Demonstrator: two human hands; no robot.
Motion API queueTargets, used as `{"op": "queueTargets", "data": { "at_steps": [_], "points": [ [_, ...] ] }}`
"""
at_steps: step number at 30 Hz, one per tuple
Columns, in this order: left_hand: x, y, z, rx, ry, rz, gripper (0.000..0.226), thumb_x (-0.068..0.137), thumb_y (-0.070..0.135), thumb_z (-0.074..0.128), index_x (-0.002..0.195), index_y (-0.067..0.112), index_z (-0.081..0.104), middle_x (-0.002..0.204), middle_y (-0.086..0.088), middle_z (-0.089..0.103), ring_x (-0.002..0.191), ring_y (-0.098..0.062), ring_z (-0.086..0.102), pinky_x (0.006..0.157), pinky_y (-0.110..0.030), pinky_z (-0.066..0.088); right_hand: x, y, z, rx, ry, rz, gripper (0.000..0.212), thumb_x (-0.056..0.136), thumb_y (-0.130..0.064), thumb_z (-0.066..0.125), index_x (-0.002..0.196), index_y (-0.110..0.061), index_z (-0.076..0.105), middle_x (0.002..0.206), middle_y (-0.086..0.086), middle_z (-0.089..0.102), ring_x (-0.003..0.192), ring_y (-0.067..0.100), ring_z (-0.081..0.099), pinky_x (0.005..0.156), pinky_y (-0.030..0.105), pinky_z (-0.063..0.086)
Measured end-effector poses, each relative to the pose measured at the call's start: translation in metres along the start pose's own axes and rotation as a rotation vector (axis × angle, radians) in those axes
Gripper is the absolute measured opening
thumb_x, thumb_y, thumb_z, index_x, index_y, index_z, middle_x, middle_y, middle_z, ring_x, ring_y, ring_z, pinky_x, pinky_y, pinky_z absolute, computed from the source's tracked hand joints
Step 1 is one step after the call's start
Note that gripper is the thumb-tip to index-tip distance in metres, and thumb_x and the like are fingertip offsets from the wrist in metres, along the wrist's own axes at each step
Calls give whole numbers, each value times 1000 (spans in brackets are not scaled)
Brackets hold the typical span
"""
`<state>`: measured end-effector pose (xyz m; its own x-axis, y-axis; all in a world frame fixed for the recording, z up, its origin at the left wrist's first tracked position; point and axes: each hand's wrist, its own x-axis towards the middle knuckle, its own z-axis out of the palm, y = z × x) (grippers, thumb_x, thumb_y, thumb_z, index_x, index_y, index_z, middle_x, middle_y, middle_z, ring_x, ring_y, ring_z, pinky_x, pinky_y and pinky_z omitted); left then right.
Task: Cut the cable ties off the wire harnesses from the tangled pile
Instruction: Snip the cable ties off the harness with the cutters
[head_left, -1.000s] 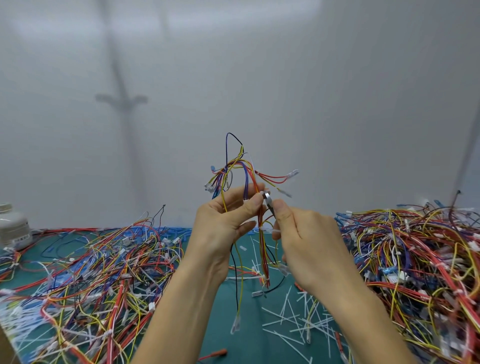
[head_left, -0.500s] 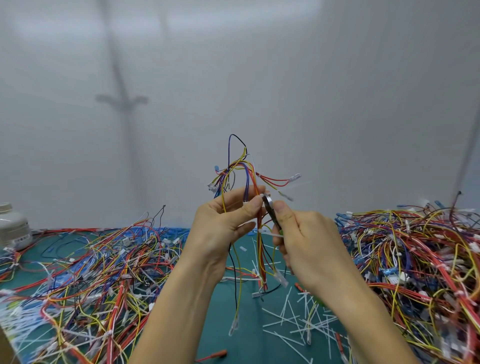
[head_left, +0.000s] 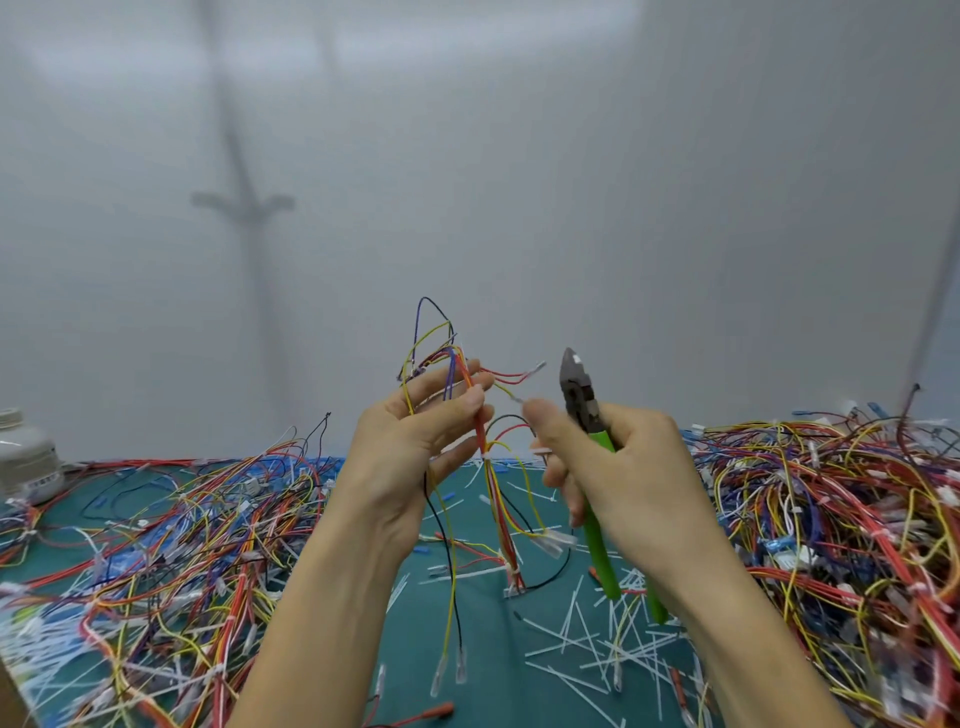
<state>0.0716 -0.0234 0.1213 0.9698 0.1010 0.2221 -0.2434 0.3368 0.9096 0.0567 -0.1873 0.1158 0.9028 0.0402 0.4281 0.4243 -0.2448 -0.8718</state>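
Head view, centre frame: my left hand pinches a wire harness between thumb and fingers. Just right, my right hand wraps its fingers round green-handled cutters, tip up.

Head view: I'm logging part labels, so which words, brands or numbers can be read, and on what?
No text is readable.
White container: a dark strip of print on its label, too blurred to read.
Wire harness and cutters: no legible marking.
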Motion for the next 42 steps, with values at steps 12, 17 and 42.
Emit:
{"op": "queueTargets", "data": {
  "at_steps": [12, 17, 42],
  "points": [
    [-5, -2, -6, 171, -492, 114, 70, 84, -3, 57, 144, 30, 43, 137, 0, 59, 124, -24, 59, 99, -42, 50, -1, -6, -2, 337, 95, -76, 16, 88, -15, 69, 72, -12, 69, 57, 2, 67, 43, 14, 49, 45, 20, 45],
    [-7, -5, 0, 253, -560, 169, 61, 90, 5, 60, 140, 37, 45, 125, -2, 61, 116, -35, 62, 97, -53, 48, 0, -8, -3, 598, 101, 18, 27, 87, -11, 67, 62, -19, 72, 66, 8, 70, 41, 14, 46, 45, 25, 46],
    [1, 5, -6, 318, -70, 433, 63, 74, 7, 73, 129, 34, 58, 75, 9, 64, 61, -24, 72, 56, -21, 57, 4, 1, -10, 126, -62, 138, 57, 96, -57, 35, 80, -9, 63, 57, 4, 61, 52, 18, 54, 57, 39, 50]
  ]
}}
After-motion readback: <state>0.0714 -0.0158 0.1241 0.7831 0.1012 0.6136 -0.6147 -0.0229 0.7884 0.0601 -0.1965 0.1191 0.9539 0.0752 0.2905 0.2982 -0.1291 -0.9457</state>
